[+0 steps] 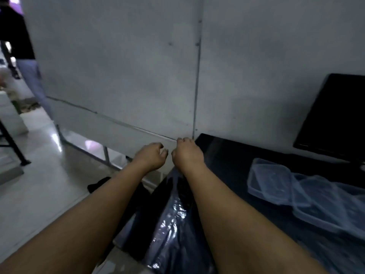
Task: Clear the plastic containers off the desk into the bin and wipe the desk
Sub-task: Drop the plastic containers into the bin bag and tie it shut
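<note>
Several clear plastic containers (271, 179) lie overlapping on the black desk (227, 157) at the right. A shiny black bin bag (171, 224) hangs between my forearms at the desk's left end. Its top runs up under my right wrist. My right hand (187, 153) is closed in a fist above the bag and seems to grip its upper edge. My left hand (152, 156) is just left of it with the fingers curled. I cannot tell whether my left hand holds any of the bag.
A dark monitor (335, 115) stands at the back right of the desk. A grey partition wall (122, 66) rises straight ahead. A person (21, 46) stands at the far left on the pale floor (39, 184), near a black table leg (13, 145).
</note>
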